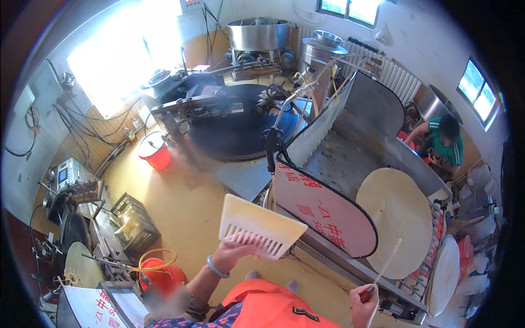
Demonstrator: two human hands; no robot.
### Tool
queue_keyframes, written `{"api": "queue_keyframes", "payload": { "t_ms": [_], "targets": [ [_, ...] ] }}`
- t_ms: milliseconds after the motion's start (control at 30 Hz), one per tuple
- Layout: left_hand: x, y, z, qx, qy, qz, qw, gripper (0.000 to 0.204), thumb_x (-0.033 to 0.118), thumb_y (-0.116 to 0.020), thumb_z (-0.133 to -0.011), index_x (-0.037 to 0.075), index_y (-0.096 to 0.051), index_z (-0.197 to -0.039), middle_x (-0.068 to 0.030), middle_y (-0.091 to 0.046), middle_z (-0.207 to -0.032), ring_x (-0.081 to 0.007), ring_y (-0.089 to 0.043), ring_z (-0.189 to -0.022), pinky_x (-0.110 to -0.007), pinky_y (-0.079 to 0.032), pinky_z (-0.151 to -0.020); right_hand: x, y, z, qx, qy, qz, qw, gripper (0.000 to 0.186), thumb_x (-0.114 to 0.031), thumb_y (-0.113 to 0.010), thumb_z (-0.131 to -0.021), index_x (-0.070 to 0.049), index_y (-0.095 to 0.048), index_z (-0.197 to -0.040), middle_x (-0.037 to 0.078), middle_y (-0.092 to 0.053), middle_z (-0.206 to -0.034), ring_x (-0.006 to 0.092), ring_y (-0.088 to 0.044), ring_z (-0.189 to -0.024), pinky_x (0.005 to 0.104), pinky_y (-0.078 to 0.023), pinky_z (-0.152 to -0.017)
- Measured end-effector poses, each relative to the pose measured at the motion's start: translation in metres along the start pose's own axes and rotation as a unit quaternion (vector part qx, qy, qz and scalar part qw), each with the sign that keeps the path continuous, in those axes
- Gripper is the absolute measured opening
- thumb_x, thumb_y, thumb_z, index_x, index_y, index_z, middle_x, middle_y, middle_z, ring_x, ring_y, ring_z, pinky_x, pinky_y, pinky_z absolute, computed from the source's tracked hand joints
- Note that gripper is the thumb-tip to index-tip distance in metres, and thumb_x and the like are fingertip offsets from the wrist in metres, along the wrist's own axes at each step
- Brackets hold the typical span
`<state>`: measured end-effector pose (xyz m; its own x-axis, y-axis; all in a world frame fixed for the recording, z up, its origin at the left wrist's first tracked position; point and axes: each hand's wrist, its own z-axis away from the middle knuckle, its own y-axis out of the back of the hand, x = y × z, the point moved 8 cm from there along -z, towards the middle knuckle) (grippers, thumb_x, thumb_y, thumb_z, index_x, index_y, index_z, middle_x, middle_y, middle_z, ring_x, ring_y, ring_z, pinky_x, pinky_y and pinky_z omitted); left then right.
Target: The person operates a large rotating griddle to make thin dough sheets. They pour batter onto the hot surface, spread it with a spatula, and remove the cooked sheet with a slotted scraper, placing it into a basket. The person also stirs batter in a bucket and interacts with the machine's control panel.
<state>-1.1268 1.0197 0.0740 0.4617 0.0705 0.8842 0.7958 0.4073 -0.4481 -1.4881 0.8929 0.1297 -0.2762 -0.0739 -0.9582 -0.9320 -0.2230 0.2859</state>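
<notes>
In the lower middle of the frame, the left hand point(232, 256) holds a pale slotted board point(263, 221) by its slotted lower end. Its fingers are curled at that end, with parts showing among the slots; how far apart they are spread, I cannot tell. In the lower right, the fingers of the right hand point(363, 307) are closed around the brown handle of a long, thin blade point(389, 261). The blade points upward, its tip in front of a large, round, pale sheet point(392, 210); whether they touch, I cannot tell. The sheet lies right of centre on a metal machine point(342, 156), beside its curved side panel point(322, 210). Another round, pale piece point(444, 273) shows at the machine's right edge.
</notes>
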Motion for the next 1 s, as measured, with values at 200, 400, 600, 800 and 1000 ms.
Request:
{"api": "queue_keyframes", "payload": {
  "t_ms": [200, 400, 600, 800, 1000],
  "targets": [
    [0.017, 0.08, 0.032, 0.064, -0.151, 0.16, 0.973, 0.006, 0.0, -0.057, -0.085, 0.005, -0.054, -0.084, -0.0068, -0.055, -0.091, -0.0204, -0.056, -0.09, -0.031, -0.049, -0.072, -0.024, -0.073, -0.01, -0.154, 0.035, 0.158, 0.975, 0.03, -0.011, -0.075, -0.072, -0.002, -0.047, -0.069, -0.001, -0.04, -0.053, 0.0079, -0.035, -0.05, 0.0256, -0.033, -0.047],
    [0.026, 0.188, 0.069, 0.261, -0.105, 0.133, 0.95, 0.009, 0.005, -0.057, -0.087, 0.007, -0.056, -0.096, -0.0036, -0.058, -0.094, -0.0177, -0.059, -0.088, -0.032, -0.052, -0.073, -0.051, -0.182, -0.001, -0.262, 0.037, 0.156, 0.952, 0.023, -0.015, -0.075, -0.075, -0.004, -0.058, -0.086, 0.006, -0.053, -0.061, 0.0141, -0.05, -0.053, 0.0274, -0.043, -0.052],
    [0.035, 0.259, 0.085, 0.336, -0.064, 0.119, 0.932, 0.014, 0.005, -0.057, -0.087, 0.007, -0.057, -0.101, -0.0033, -0.06, -0.093, -0.0174, -0.061, -0.087, -0.03, -0.053, -0.071, -0.074, -0.269, -0.002, -0.293, 0.025, 0.174, 0.94, 0.028, -0.017, -0.075, -0.075, 0.0, -0.053, -0.082, 0.002, -0.043, -0.058, 0.012, -0.038, -0.054, 0.0288, -0.036, -0.051],
    [0.041, 0.296, 0.086, 0.39, -0.101, 0.125, 0.907, 0.014, 0.004, -0.057, -0.087, 0.007, -0.058, -0.101, -0.0032, -0.061, -0.094, -0.0165, -0.062, -0.086, -0.029, -0.054, -0.069, -0.07, -0.331, -0.011, -0.361, -0.017, 0.126, 0.924, 0.04, -0.025, -0.075, -0.075, 0.0, -0.054, -0.099, 0.009, -0.054, -0.073, 0.0156, -0.052, -0.067, 0.0317, -0.043, -0.062],
    [0.052, 0.32, 0.102, 0.432, -0.103, 0.097, 0.891, 0.014, 0.005, -0.057, -0.088, 0.008, -0.058, -0.101, -0.0025, -0.061, -0.095, -0.0144, -0.062, -0.086, -0.026, -0.054, -0.066, -0.051, -0.39, -0.021, -0.418, -0.027, 0.099, 0.903, 0.044, -0.03, -0.072, -0.078, 0.001, -0.052, -0.104, 0.009, -0.059, -0.088, 0.0176, -0.056, -0.079, 0.0331, -0.045, -0.07]
  ]
}}
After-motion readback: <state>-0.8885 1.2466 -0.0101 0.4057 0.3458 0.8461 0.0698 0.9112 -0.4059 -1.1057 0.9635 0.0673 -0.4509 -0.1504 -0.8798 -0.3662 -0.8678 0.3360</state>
